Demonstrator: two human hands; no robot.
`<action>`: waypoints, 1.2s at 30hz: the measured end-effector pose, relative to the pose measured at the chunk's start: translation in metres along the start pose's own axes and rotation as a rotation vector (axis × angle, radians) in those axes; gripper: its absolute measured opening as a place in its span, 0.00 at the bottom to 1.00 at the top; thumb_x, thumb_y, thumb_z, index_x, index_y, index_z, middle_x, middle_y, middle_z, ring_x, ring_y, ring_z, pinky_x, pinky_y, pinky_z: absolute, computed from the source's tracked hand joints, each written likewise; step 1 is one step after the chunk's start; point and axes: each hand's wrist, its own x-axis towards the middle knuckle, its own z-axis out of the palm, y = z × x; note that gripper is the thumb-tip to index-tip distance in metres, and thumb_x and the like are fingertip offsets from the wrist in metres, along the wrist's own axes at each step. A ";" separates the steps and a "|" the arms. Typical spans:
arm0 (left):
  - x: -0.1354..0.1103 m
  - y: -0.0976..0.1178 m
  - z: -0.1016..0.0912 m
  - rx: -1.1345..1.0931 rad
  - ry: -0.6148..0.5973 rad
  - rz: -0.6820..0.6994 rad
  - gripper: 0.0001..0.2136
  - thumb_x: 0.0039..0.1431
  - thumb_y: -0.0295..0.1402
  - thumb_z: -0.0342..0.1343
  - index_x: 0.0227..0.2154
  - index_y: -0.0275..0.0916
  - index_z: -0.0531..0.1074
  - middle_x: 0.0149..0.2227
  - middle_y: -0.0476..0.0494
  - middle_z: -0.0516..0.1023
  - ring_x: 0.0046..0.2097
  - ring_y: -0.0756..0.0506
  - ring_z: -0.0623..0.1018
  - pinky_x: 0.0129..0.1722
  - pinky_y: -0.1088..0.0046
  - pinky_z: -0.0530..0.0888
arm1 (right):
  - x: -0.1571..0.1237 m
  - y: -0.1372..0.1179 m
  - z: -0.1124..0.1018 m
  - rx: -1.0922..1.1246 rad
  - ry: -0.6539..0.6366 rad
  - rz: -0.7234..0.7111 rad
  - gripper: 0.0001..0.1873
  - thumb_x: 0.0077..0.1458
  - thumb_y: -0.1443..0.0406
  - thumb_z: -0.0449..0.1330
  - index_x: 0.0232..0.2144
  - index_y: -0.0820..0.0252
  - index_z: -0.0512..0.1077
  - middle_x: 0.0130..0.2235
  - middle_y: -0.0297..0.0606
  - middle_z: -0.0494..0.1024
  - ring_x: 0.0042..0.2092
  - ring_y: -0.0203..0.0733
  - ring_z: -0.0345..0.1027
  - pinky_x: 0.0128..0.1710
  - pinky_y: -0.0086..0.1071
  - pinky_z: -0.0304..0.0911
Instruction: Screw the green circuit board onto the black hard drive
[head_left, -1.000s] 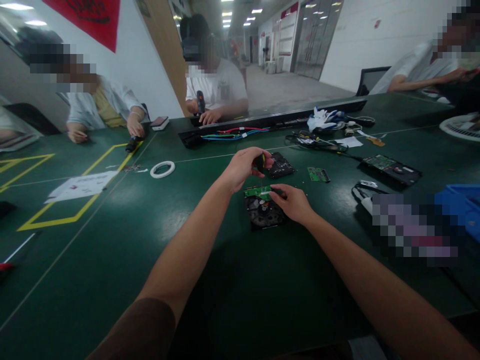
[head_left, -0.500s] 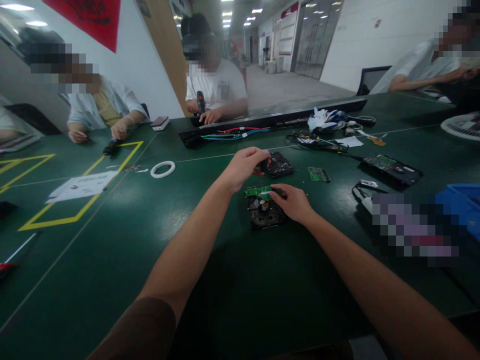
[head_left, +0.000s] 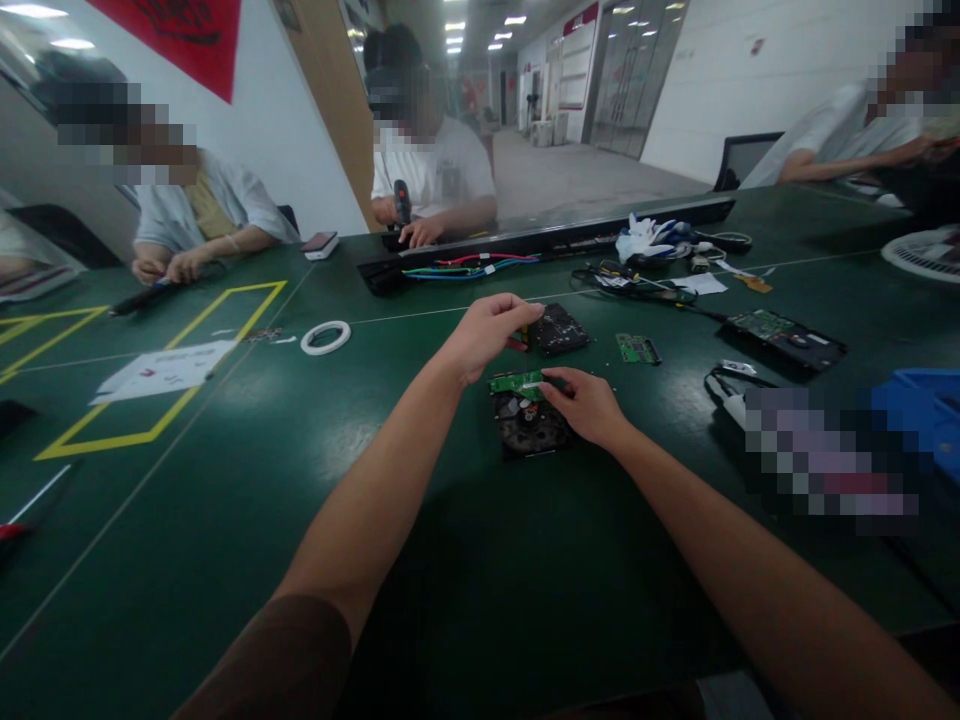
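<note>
A hard drive (head_left: 534,432) lies on the green table in front of me, with a green circuit board (head_left: 511,384) across its far end. My left hand (head_left: 496,328) is closed around the small black and yellow handle of a screwdriver (head_left: 526,335), held upright over that board; its tip is too small to make out. At the board's right end, the thumb and forefinger of my right hand (head_left: 583,402) pinch its edge. Just beyond my left fingers sits a second dark hard drive (head_left: 562,330). A loose green circuit board (head_left: 638,348) lies to its right.
Another drive with a board (head_left: 787,338) lies at the right, near a blue bin (head_left: 919,415). Cables and white gloves (head_left: 649,240) sit farther back beside a long black panel (head_left: 555,242). A white ring (head_left: 325,338) lies to the left. Other people work around the table.
The screwdriver handle has turned a little in my left fingers, showing yellow now. My right hand and the drive stay put. The person at the left has shifted a dark tool leftward.
</note>
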 end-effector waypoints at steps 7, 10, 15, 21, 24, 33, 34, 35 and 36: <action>-0.002 0.005 -0.001 0.064 -0.002 -0.015 0.11 0.60 0.40 0.60 0.36 0.38 0.79 0.40 0.42 0.80 0.39 0.49 0.77 0.32 0.76 0.71 | -0.001 -0.001 0.001 0.032 0.008 0.009 0.19 0.63 0.55 0.62 0.53 0.53 0.78 0.49 0.39 0.84 0.39 0.44 0.76 0.41 0.38 0.71; -0.003 0.006 0.000 0.074 -0.022 -0.013 0.11 0.61 0.39 0.59 0.37 0.38 0.80 0.41 0.41 0.81 0.39 0.49 0.77 0.32 0.76 0.71 | 0.000 0.000 0.002 0.016 0.010 0.006 0.18 0.63 0.55 0.62 0.52 0.53 0.79 0.49 0.38 0.84 0.38 0.44 0.76 0.41 0.39 0.71; -0.003 0.005 0.001 0.045 -0.032 -0.011 0.10 0.61 0.38 0.59 0.37 0.37 0.79 0.40 0.41 0.81 0.38 0.49 0.77 0.30 0.77 0.71 | 0.000 -0.001 0.000 0.002 0.002 -0.009 0.19 0.63 0.55 0.61 0.53 0.53 0.78 0.50 0.39 0.83 0.38 0.44 0.76 0.41 0.39 0.71; -0.002 0.004 0.002 0.000 -0.035 -0.017 0.08 0.62 0.38 0.58 0.36 0.37 0.75 0.39 0.40 0.81 0.39 0.47 0.79 0.28 0.77 0.72 | 0.000 -0.001 0.000 -0.003 0.003 -0.004 0.19 0.63 0.55 0.61 0.53 0.53 0.78 0.48 0.39 0.84 0.37 0.43 0.75 0.39 0.37 0.70; -0.003 0.004 0.002 -0.034 -0.033 -0.026 0.08 0.62 0.38 0.57 0.36 0.37 0.73 0.39 0.39 0.82 0.41 0.46 0.80 0.27 0.76 0.73 | 0.000 -0.001 0.000 -0.011 -0.004 -0.002 0.19 0.63 0.55 0.61 0.53 0.53 0.78 0.47 0.39 0.84 0.36 0.42 0.75 0.37 0.37 0.69; -0.001 0.004 0.001 0.040 0.004 0.024 0.11 0.61 0.38 0.54 0.34 0.36 0.77 0.42 0.39 0.80 0.42 0.46 0.77 0.29 0.77 0.72 | 0.000 -0.001 0.000 -0.008 0.000 0.001 0.19 0.64 0.55 0.61 0.53 0.53 0.78 0.48 0.38 0.84 0.37 0.44 0.75 0.39 0.38 0.70; -0.001 0.004 0.001 0.052 0.013 0.025 0.11 0.60 0.38 0.54 0.34 0.37 0.78 0.42 0.39 0.79 0.42 0.46 0.76 0.29 0.77 0.72 | 0.000 -0.001 0.001 -0.009 0.002 -0.003 0.18 0.64 0.55 0.61 0.53 0.53 0.78 0.48 0.38 0.84 0.38 0.44 0.76 0.39 0.38 0.70; -0.001 0.004 0.001 0.058 0.016 0.024 0.11 0.60 0.38 0.54 0.35 0.37 0.78 0.42 0.40 0.79 0.41 0.47 0.76 0.29 0.77 0.72 | 0.000 0.000 0.001 -0.012 0.004 -0.008 0.18 0.64 0.55 0.61 0.52 0.53 0.78 0.48 0.38 0.84 0.38 0.44 0.76 0.40 0.38 0.70; -0.001 0.005 0.000 0.059 0.012 0.022 0.12 0.60 0.38 0.54 0.35 0.37 0.78 0.41 0.40 0.78 0.41 0.47 0.76 0.29 0.77 0.72 | 0.000 0.001 0.001 -0.013 0.006 -0.011 0.18 0.64 0.55 0.61 0.52 0.53 0.79 0.48 0.38 0.84 0.38 0.44 0.76 0.40 0.39 0.70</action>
